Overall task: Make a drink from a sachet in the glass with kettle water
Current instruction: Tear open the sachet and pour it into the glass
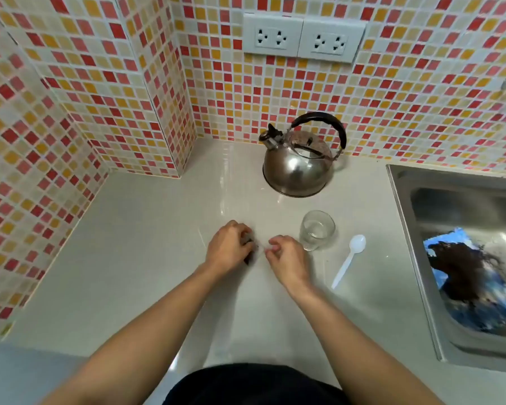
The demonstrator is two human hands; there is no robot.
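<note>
Seen from above, a pale kitchen counter in a tiled corner; two bare forearms reach in from 6 o'clock. At centre, the left hand and right hand meet, each curled with fingertips pinched on a small sachet, apparently to tear it open; little of the packet shows, so its print and whether it is torn cannot be made out. Just beside the right hand, at 2 o'clock from it, stands the glass, upright, placed close for easy tipping; it looks empty, though clear water would be hard to tell. A white plastic spoon lies at 3 o'clock, ready for stirring; the steel kettle waits at 12 o'clock, lid on. A sink at the right edge is cut off; a blurred blue-and-dark item inside is unidentifiable.
</note>
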